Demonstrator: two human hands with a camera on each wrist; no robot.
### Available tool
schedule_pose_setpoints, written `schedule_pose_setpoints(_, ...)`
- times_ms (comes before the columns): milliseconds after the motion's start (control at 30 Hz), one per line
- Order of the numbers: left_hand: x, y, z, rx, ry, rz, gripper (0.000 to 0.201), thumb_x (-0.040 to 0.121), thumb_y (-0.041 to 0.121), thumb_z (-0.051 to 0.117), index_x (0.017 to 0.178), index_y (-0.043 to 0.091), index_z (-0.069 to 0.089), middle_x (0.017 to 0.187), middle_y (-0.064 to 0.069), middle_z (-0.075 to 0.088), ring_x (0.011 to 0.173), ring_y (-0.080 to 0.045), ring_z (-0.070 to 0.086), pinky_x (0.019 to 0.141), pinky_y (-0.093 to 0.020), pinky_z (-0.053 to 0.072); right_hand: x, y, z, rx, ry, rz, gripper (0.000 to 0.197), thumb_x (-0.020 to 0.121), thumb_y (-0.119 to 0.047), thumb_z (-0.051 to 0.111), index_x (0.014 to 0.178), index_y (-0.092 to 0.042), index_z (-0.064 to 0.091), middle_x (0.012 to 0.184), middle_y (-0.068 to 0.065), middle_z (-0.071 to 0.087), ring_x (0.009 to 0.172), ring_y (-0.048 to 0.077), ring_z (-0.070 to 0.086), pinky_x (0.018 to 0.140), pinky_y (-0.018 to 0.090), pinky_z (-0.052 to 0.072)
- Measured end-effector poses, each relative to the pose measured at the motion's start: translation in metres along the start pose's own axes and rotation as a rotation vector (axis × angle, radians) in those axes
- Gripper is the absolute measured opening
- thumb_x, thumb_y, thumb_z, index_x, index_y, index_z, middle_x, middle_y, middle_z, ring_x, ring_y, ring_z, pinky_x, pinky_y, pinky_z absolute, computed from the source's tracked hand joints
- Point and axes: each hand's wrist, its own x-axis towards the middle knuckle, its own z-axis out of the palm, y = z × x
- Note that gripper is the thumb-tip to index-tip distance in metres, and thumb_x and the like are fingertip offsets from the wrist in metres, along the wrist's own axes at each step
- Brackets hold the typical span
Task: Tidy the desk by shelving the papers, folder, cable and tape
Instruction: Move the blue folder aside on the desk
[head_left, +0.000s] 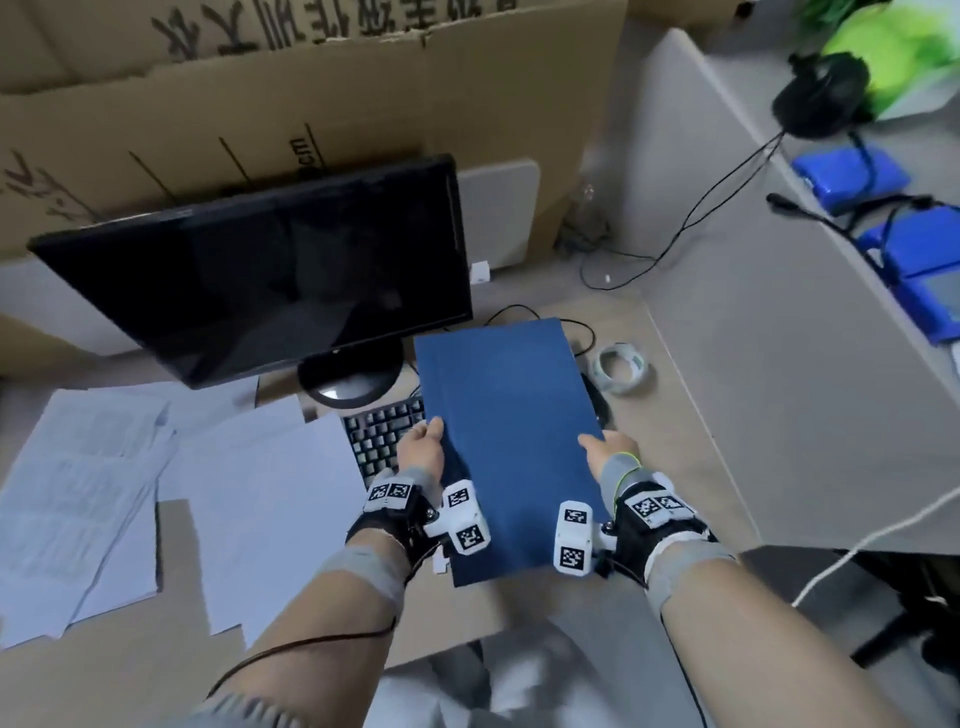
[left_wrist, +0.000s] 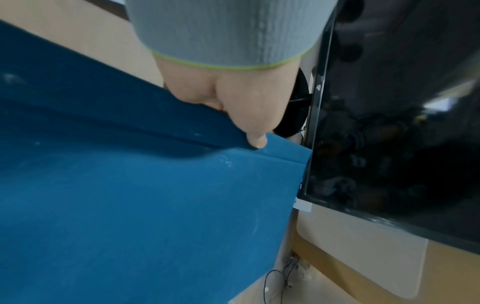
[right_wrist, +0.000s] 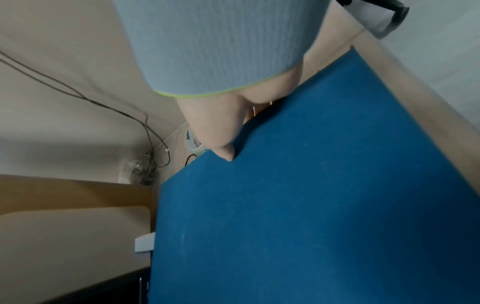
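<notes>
I hold one blue folder above the counter, over the keyboard, with my left hand pinching its long edge at nine o'clock and my right hand pinching the opposite edge at three o'clock, thumbs on top. In the left wrist view the thumb presses by a crease in the cover. The folder looks thin, light and fairly stiff, though that crease suggests it will flex; I judge that a hold at the middle of both long edges keeps it flat, and its smooth cover may slip.

Loose papers lie overlapped at nine o'clock; several sheets, which I cannot count exactly. One roll of tape sits at two o'clock, just beyond the folder's far corner. One dark cable loops behind the folder at twelve o'clock, beside the single monitor. No shelf is in view.
</notes>
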Motion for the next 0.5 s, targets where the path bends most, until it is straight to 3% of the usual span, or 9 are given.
schedule_pose_setpoints(67,0.007,0.003,0.008,0.022,-0.003,-0.033,0.021,0.101,0.009,0.048,0.113,-0.002,0.060,0.101,-0.012,0.067,0.080,-0.018,0.056,0.070,-0.014,0.044,0.009,0.002,-0.002,0.035,0.003,-0.009,0.024,0.090,-0.007,0.056,0.109,0.001,0.067,0.105,0.015,0.069,0.081,0.025,0.056,0.075,0.032,0.044)
schedule_pose_setpoints(133,0.014,0.003,0.002,0.054,-0.029,-0.071,0.031,0.098,0.005,0.048,0.127,0.001,0.058,0.122,-0.023,0.065,0.080,-0.019,0.056,0.080,-0.028,0.043,0.014,-0.004,0.010,0.052,0.003,-0.008,0.028,0.086,0.001,0.055,0.112,0.002,0.067,0.106,0.018,0.071,0.077,0.027,0.057,0.071,0.031,0.046)
schedule_pose_setpoints(167,0.014,0.002,0.000,0.069,-0.054,-0.078,0.034,0.097,0.003,0.048,0.129,0.003,0.058,0.123,-0.025,0.064,0.076,-0.019,0.054,0.081,-0.033,0.045,0.016,-0.004,0.014,0.055,0.024,0.004,0.030,0.085,0.002,0.055,0.113,0.001,0.067,0.107,0.017,0.071,0.077,0.028,0.058,0.071,0.031,0.046)
schedule_pose_setpoints(200,0.014,0.000,-0.003,0.066,-0.073,-0.097,0.035,0.096,0.002,0.048,0.129,0.004,0.058,0.117,-0.024,0.067,0.075,-0.020,0.053,0.081,-0.035,0.047,0.015,-0.006,0.017,0.066,0.045,0.013,0.032,0.084,0.003,0.056,0.115,-0.001,0.065,0.109,0.016,0.070,0.078,0.029,0.059,0.072,0.031,0.047)
schedule_pose_setpoints(267,0.016,-0.003,-0.024,0.029,-0.044,-0.104,0.030,0.094,0.004,0.051,0.122,0.006,0.061,0.095,-0.012,0.070,0.073,-0.020,0.056,0.069,-0.031,0.048,0.009,-0.012,0.034,0.057,0.097,0.059,0.046,0.082,0.000,0.062,0.127,-0.005,0.056,0.123,0.016,0.064,0.095,0.033,0.062,0.083,0.036,0.049)
schedule_pose_setpoints(300,0.021,-0.005,-0.038,0.036,0.014,-0.089,0.026,0.092,0.006,0.055,0.117,0.008,0.062,0.095,-0.009,0.070,0.076,-0.020,0.059,0.071,-0.032,0.049,0.005,-0.016,0.043,0.029,0.153,0.074,0.056,0.080,-0.002,0.066,0.134,-0.006,0.049,0.132,0.017,0.058,0.111,0.035,0.058,0.093,0.040,0.048)
schedule_pose_setpoints(367,0.029,-0.010,-0.070,0.102,0.180,-0.048,0.026,0.087,0.009,0.059,0.113,0.013,0.063,0.112,-0.010,0.069,0.098,-0.024,0.064,0.092,-0.036,0.050,-0.005,-0.027,0.063,-0.050,0.255,0.033,0.071,0.075,-0.012,0.073,0.139,-0.010,0.040,0.142,0.018,0.045,0.132,0.036,0.041,0.109,0.044,0.035)
schedule_pose_setpoints(433,0.030,-0.010,-0.114,0.176,0.368,-0.058,0.038,0.085,0.018,0.061,0.123,0.016,0.058,0.124,-0.011,0.063,0.115,-0.030,0.060,0.102,-0.039,0.046,-0.024,-0.043,0.093,-0.172,0.279,-0.102,0.072,0.071,-0.022,0.076,0.135,-0.017,0.044,0.142,0.014,0.042,0.133,0.035,0.035,0.109,0.044,0.030)
schedule_pose_setpoints(500,0.028,-0.011,-0.165,0.306,0.510,-0.126,0.053,0.085,0.028,0.063,0.136,0.016,0.051,0.131,-0.011,0.060,0.122,-0.030,0.057,0.104,-0.038,0.044,-0.048,-0.063,0.130,-0.268,0.278,-0.275,0.062,0.071,-0.025,0.075,0.127,-0.022,0.051,0.138,0.009,0.044,0.127,0.034,0.038,0.104,0.044,0.035)
